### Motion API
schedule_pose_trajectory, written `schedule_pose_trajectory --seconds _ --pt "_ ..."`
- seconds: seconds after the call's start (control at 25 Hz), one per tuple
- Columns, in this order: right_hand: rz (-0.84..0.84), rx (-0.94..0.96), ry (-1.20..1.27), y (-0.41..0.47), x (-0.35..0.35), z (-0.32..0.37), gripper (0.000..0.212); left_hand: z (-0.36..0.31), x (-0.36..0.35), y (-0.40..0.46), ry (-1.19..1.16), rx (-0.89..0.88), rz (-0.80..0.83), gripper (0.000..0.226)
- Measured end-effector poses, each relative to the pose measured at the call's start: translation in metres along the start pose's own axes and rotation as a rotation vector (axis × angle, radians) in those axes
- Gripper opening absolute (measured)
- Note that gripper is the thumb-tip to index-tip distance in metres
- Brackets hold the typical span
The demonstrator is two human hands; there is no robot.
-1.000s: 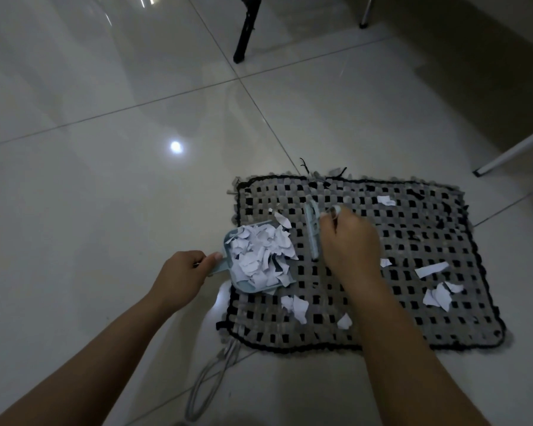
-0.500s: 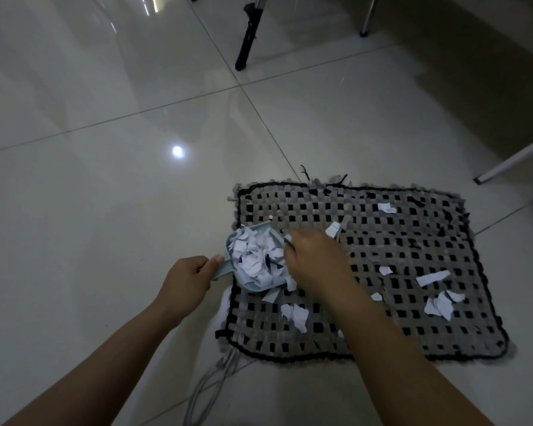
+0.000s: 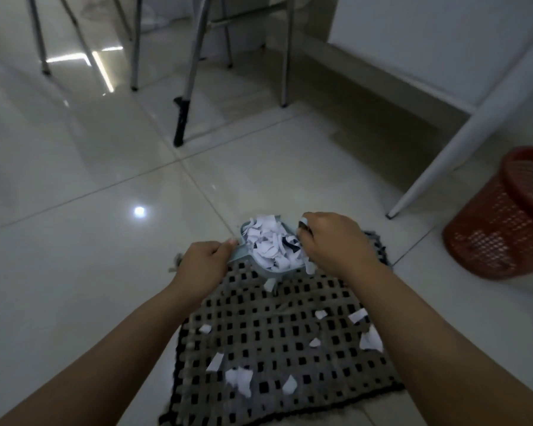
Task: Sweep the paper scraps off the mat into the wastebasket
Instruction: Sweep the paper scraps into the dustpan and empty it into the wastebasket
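Shiny pale tiled floor (image 3: 74, 186) everywhere, with one small bright spot of light on it. Thin metal chair legs (image 3: 194, 66) at the top and one slanted white leg (image 3: 462, 130) on the right. Woven grey and black mat (image 3: 290, 348) flat on the floor, low in the middle. Red mesh wastebasket (image 3: 502, 222) on the floor at the right edge, well apart from the mat, partly cut off by the frame. Two bare arms reaching in from the bottom. Small light blue dustpan (image 3: 268, 249) held up above the far end of the mat, heaped full of white paper scraps (image 3: 270, 241). Left hand (image 3: 205, 265) curled round the dustpan's handle, thumb on top. Right hand (image 3: 333, 244) just beside the right edge of the dustpan, fingers curled round a small pale brush (image 3: 309, 265), mostly hidden by the hand, with only bits poking out above and below the fist. More loose scraps (image 3: 239, 379) lying on the mat, some near the front left, some close to the right forearm. One scrap (image 3: 270, 284) just under the dustpan; hard to tell if touching the mat or in the air.
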State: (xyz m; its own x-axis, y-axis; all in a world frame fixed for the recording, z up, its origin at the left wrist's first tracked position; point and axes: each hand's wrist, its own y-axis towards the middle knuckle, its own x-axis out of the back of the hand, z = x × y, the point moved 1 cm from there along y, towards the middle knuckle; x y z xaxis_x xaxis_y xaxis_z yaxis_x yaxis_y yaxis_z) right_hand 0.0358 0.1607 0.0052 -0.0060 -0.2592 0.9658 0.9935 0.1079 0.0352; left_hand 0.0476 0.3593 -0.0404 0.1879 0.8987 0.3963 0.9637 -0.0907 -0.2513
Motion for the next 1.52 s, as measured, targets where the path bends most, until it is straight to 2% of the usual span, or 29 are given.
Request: schedule_pose_trajectory --seconds 0.24,0.48,0.6,0.76,0.88,0.92,1.12,1.2,1.36,1.52 --pt "-0.150 -0.205 -0.068 0.001 0.101 -0.119 0.022 -0.125 -0.106 0.037 0.009 -0.131 0.111 0.047" --pt "-0.349 -0.469 -0.149 -0.041 0.203 -0.273 0.025 -0.254 -0.259 0.040 -0.067 -0.239 0.213 0.044" --pt "-0.453 -0.579 -0.143 -0.067 0.223 -0.349 0.024 -0.305 -0.342 0.044 0.050 -0.352 0.215 0.046" --pt "-0.518 -0.693 -0.122 -0.100 0.194 -0.415 0.027 -0.331 -0.425 0.050 0.338 -0.441 0.301 0.043" --pt "-0.507 -0.706 -0.148 -0.116 0.163 -0.434 0.025 -0.324 -0.451 0.051 0.644 -0.556 0.313 0.025" --pt "-0.511 -0.709 -0.155 -0.119 0.158 -0.435 0.025 -0.322 -0.454 0.050 0.723 -0.572 0.295 0.025" --pt "-0.637 -0.767 -0.061 -0.129 0.157 -0.420 0.022 -0.319 -0.459 0.045 0.887 -0.576 0.254 0.023" --pt "-0.694 -0.770 -0.024 -0.129 0.157 -0.411 0.022 -0.321 -0.457 0.041 0.873 -0.598 0.237 0.024" --pt "-0.646 -0.825 -0.052 -0.123 0.142 -0.397 0.026 -0.321 -0.439 0.029 0.720 -0.575 0.257 0.032" --pt "-0.941 -0.805 -0.076 -0.128 0.151 -0.372 0.024 -0.320 -0.390 0.032 0.576 -0.618 0.145 0.041"
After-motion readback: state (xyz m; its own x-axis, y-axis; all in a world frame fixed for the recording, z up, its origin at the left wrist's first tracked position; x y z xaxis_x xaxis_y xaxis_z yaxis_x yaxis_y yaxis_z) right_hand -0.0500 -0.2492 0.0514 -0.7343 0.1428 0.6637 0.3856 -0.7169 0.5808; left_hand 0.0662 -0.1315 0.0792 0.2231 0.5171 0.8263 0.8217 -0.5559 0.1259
